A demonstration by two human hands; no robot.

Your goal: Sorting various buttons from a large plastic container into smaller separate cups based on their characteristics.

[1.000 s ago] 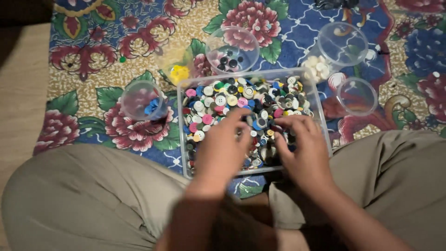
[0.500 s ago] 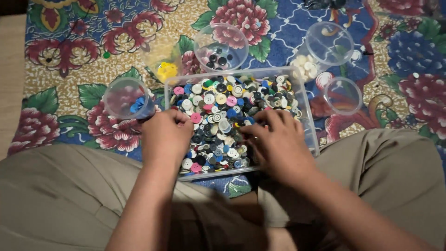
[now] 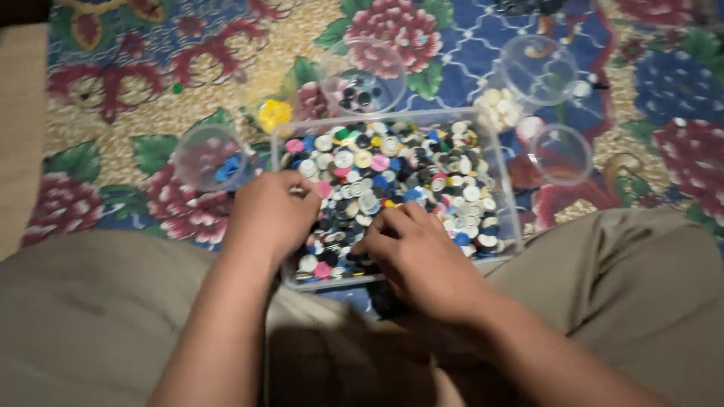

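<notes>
Knees: khaki trousers (image 3: 90, 316), soft matte cloth, fill the near edge; the person sits on the floor.
Left hand: the left hand (image 3: 268, 215) has slid from the middle of the heap to the tray's left edge since a moment ago. Its fingers curl down over the buttons there; whether they pinch one I cannot tell.
Right hand: the right hand (image 3: 415, 252) has stayed at the near right of the heap, fingers bent and spread, tips pressed into the buttons; no grip shows.
Meaning: the shift left brings that hand close to the cup of blue pieces, so the picking looks mid-way, with the heap still deep.
Tray: a clear plastic tray (image 3: 507, 181), rectangular with thin glossy walls, rests on the rug between the knees.
Buttons: the buttons (image 3: 422, 169) lie in it, small round discs, white, black, pink, blue and yellow.
Cups: a clear round cup holding blue pieces (image 3: 207, 157) stands just left of the tray; beyond it, a cup of dark pieces (image 3: 363, 87); two empty-looking cups (image 3: 559, 154) stand at right.
Rug: floral rug (image 3: 136, 68), flat woven print, red blooms on tan and blue.
</notes>
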